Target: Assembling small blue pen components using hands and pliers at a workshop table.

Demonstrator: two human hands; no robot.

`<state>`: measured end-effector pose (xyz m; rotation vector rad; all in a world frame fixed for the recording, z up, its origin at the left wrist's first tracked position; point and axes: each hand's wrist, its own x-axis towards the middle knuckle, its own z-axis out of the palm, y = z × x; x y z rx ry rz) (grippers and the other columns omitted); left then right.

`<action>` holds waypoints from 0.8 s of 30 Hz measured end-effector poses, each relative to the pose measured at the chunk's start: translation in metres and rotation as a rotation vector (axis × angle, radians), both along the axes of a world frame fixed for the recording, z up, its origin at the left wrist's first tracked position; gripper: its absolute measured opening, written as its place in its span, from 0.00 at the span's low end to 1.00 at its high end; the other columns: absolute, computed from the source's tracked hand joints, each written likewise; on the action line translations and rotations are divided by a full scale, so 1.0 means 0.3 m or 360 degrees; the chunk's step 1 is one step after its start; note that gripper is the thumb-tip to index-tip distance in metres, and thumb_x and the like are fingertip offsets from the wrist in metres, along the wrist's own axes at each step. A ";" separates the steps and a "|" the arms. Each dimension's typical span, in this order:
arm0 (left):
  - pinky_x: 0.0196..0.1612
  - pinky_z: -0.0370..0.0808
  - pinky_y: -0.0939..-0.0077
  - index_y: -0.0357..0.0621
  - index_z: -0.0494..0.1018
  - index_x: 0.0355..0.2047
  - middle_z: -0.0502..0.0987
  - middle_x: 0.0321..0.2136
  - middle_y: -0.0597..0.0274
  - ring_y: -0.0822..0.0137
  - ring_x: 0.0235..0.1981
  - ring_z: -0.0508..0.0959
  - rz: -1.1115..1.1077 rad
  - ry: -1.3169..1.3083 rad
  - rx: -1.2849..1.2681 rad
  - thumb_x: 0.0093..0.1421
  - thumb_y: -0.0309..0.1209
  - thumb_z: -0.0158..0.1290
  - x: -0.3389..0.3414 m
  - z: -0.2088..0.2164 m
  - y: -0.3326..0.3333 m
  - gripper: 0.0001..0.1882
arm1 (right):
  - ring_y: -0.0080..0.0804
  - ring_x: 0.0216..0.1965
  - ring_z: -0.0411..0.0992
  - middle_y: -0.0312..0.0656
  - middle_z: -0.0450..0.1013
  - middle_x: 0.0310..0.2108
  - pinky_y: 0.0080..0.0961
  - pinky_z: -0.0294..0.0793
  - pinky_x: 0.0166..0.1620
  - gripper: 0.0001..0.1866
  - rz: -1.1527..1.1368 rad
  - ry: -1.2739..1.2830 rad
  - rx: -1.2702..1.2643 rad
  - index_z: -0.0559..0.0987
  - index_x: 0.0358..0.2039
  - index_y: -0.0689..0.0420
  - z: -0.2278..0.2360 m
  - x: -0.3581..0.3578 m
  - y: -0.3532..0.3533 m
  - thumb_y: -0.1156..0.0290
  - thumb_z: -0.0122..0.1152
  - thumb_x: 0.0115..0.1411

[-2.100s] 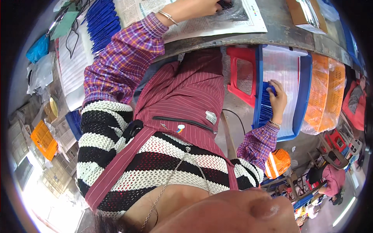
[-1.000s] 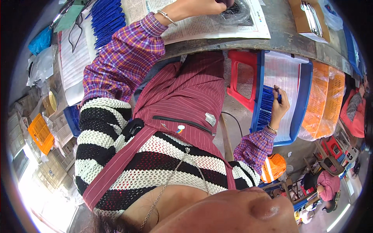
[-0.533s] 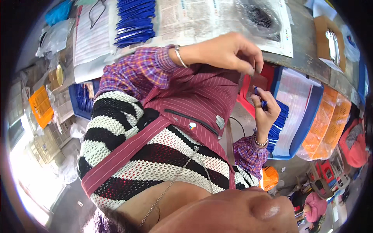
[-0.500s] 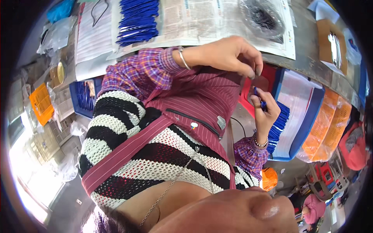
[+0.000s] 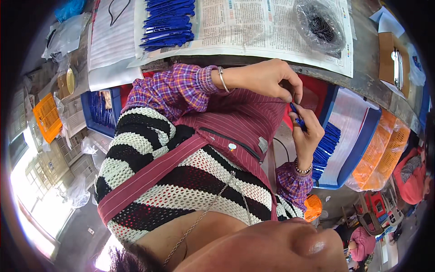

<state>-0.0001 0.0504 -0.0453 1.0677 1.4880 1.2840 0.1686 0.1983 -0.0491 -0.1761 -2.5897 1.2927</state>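
Observation:
My right hand, with a beaded bracelet at the wrist, pinches a slender blue plastic piece; its exact kind is hard to tell, and part of it is hidden by the fingers. Just above its upper tip is my left hand, a metal bangle at the wrist. Its thumb and fingers are drawn together in a pinch beside the piece. Whatever sits between those fingertips is too small to make out. Both hands are in front of the striped maroon apron, near the table edge.
On the newspaper-covered table lie a pile of slender blue pieces and a clear bag of dark, thin pieces. Blue trays with more blue pieces stand at either side. A cardboard box is at the right.
My left hand has come down toward my right hand, and the gap between their fingertips has narrowed. The right hand still holds the blue piece. The whole view has shifted slightly.

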 end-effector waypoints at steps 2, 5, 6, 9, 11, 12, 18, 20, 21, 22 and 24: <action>0.38 0.74 0.78 0.38 0.79 0.33 0.79 0.29 0.62 0.71 0.32 0.77 0.0013 -0.0006 0.0051 0.50 0.20 0.56 0.001 -0.008 0.003 0.08 | 0.35 0.25 0.74 0.45 0.76 0.28 0.23 0.70 0.28 0.14 0.0006 0.0007 0.0026 0.80 0.36 0.61 0.002 -0.003 -0.001 0.84 0.64 0.47; 0.39 0.74 0.77 0.38 0.78 0.33 0.79 0.29 0.61 0.70 0.33 0.78 0.0015 0.0033 0.0064 0.50 0.20 0.56 -0.002 -0.008 0.005 0.09 | 0.34 0.25 0.74 0.45 0.76 0.27 0.23 0.70 0.28 0.14 0.0002 0.0024 -0.0005 0.80 0.36 0.61 0.008 -0.005 -0.003 0.85 0.63 0.46; 0.39 0.74 0.77 0.38 0.78 0.33 0.79 0.29 0.61 0.70 0.33 0.78 0.0012 0.0033 0.0062 0.50 0.20 0.56 -0.002 -0.006 0.005 0.09 | 0.34 0.25 0.75 0.45 0.76 0.27 0.22 0.70 0.28 0.14 -0.0005 -0.0005 -0.0013 0.80 0.36 0.61 0.012 -0.005 -0.005 0.85 0.63 0.46; 0.40 0.74 0.77 0.38 0.78 0.34 0.80 0.29 0.60 0.70 0.33 0.78 0.0018 0.0083 0.0054 0.49 0.20 0.56 -0.003 0.000 0.006 0.10 | 0.34 0.25 0.75 0.45 0.76 0.27 0.22 0.70 0.28 0.15 -0.0022 -0.0043 -0.0015 0.80 0.37 0.60 0.015 -0.001 -0.003 0.85 0.62 0.46; 0.39 0.75 0.77 0.38 0.78 0.34 0.80 0.29 0.61 0.69 0.33 0.78 0.0019 0.0040 0.0036 0.49 0.19 0.56 -0.003 -0.001 0.009 0.10 | 0.33 0.25 0.75 0.45 0.76 0.27 0.22 0.70 0.28 0.15 -0.0031 -0.0051 -0.0010 0.80 0.37 0.60 0.014 0.001 0.000 0.86 0.62 0.46; 0.39 0.75 0.77 0.38 0.78 0.34 0.80 0.29 0.61 0.69 0.33 0.78 0.0014 0.0042 0.0034 0.49 0.19 0.56 -0.002 -0.003 0.011 0.10 | 0.33 0.25 0.74 0.45 0.75 0.27 0.22 0.70 0.27 0.15 -0.0032 -0.0045 -0.0006 0.80 0.37 0.60 0.014 0.002 0.001 0.85 0.62 0.46; 0.35 0.74 0.75 0.40 0.77 0.31 0.79 0.28 0.59 0.66 0.30 0.79 0.0100 0.0339 0.0026 0.46 0.18 0.56 0.022 0.011 0.023 0.10 | 0.36 0.23 0.72 0.43 0.72 0.26 0.26 0.69 0.26 0.16 -0.0011 -0.0029 0.0195 0.80 0.39 0.58 0.017 0.013 0.000 0.83 0.61 0.47; 0.33 0.73 0.73 0.41 0.76 0.29 0.77 0.26 0.59 0.63 0.28 0.78 0.0161 0.0793 0.0120 0.44 0.18 0.56 0.038 0.012 0.025 0.10 | 0.37 0.22 0.71 0.43 0.71 0.26 0.28 0.69 0.25 0.17 -0.0002 -0.0049 0.0333 0.80 0.40 0.58 0.019 0.017 -0.003 0.83 0.61 0.47; 0.33 0.73 0.73 0.41 0.76 0.29 0.77 0.26 0.59 0.63 0.28 0.78 0.0158 0.0794 0.0119 0.44 0.18 0.56 0.043 0.012 0.026 0.10 | 0.38 0.22 0.71 0.42 0.70 0.25 0.29 0.68 0.25 0.17 0.0003 -0.0034 0.0382 0.80 0.40 0.57 0.020 0.017 -0.004 0.83 0.62 0.46; 0.32 0.73 0.73 0.41 0.76 0.29 0.77 0.25 0.59 0.62 0.27 0.77 0.0191 0.0864 0.0181 0.44 0.17 0.56 0.048 0.014 0.027 0.10 | 0.39 0.21 0.70 0.42 0.70 0.25 0.30 0.68 0.25 0.18 0.0009 -0.0018 0.0430 0.80 0.40 0.57 0.022 0.017 -0.004 0.83 0.62 0.46; 0.31 0.73 0.72 0.41 0.76 0.28 0.76 0.24 0.59 0.62 0.26 0.77 0.0222 0.0936 0.0243 0.43 0.17 0.56 0.046 0.019 0.030 0.10 | 0.38 0.22 0.70 0.42 0.70 0.25 0.30 0.68 0.25 0.19 0.0011 -0.0011 0.0395 0.80 0.40 0.57 0.018 0.019 -0.001 0.83 0.61 0.45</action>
